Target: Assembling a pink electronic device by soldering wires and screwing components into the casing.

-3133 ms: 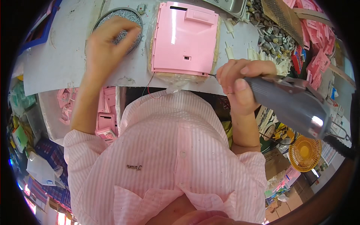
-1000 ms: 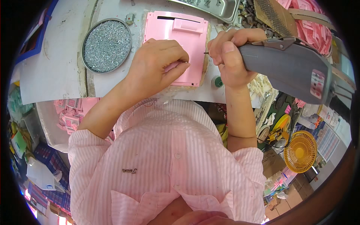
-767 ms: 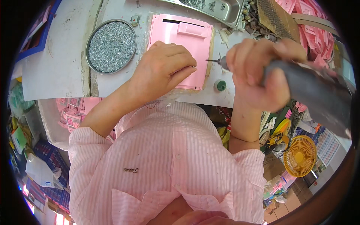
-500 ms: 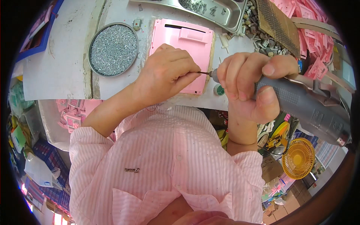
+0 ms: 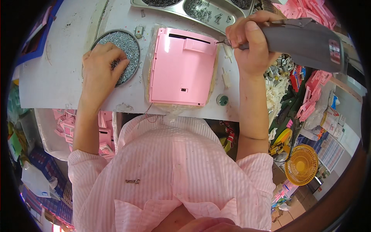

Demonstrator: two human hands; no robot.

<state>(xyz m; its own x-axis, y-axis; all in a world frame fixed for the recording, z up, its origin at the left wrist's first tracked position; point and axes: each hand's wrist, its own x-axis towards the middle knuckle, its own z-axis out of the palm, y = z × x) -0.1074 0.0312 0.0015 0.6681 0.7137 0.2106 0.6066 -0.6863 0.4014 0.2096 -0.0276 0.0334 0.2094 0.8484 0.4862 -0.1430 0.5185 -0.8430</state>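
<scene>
My left hand (image 5: 101, 69) rests over a round metal dish (image 5: 139, 63) full of small silver screws (image 5: 125, 41). Its fingers are curled together at the screws, and what they pinch is hidden. In my right hand (image 5: 253, 42) I grip a grey electric screwdriver (image 5: 301, 41). The thin bit points left and meets the upper right corner of a pink plastic panel (image 5: 181, 73), where a screw may sit. This panel lies flat on a plastic-wrapped pad (image 5: 146, 87) and has a dark slot near its far edge.
A steel compartment tray (image 5: 177, 11) with springs stands at the back. Right of the panel are a small green-topped round container (image 5: 222, 100) and pale plastic pieces (image 5: 225, 78). Heaps of small parts (image 5: 276, 89) lie farther right. A bin of pink parts (image 5: 69, 129) stands below the table's near edge.
My left hand has left the bit's tip and moved left to the screw dish. My right hand has carried the screwdriver up and away, to the panel's far right corner.
</scene>
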